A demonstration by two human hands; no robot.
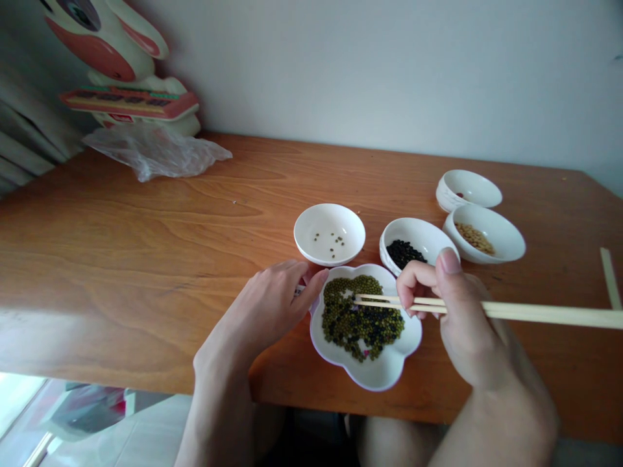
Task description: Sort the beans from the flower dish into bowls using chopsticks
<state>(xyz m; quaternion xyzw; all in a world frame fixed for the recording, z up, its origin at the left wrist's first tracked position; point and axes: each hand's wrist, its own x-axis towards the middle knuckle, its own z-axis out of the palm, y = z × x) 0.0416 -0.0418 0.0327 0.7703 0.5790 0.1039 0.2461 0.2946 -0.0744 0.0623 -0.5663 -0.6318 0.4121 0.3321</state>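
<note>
A flower-shaped white bowl (379,376) with a pale purple rim stands near the table's front edge. Green mung beans (335,318) mixed with black beans (384,324) cover much of its bottom. My left hand (277,298) grips the bowl's left rim, thumb on the edge and fingers curled behind. In my right hand (457,311) is a pair of light wooden chopsticks (535,313), their tips close together among the beans. Whether a bean sits between the tips is too small to tell. Behind the flower-shaped bowl, a round white bowl (311,217) contains several green beans.
Partly behind my right hand, another bowl (423,227) holds black beans. Farther right are a bowl (506,237) of tan beans and a bowl (479,185) with a few brown bits. A plastic bag (160,152) and a toy keyboard (131,104) occupy the back left.
</note>
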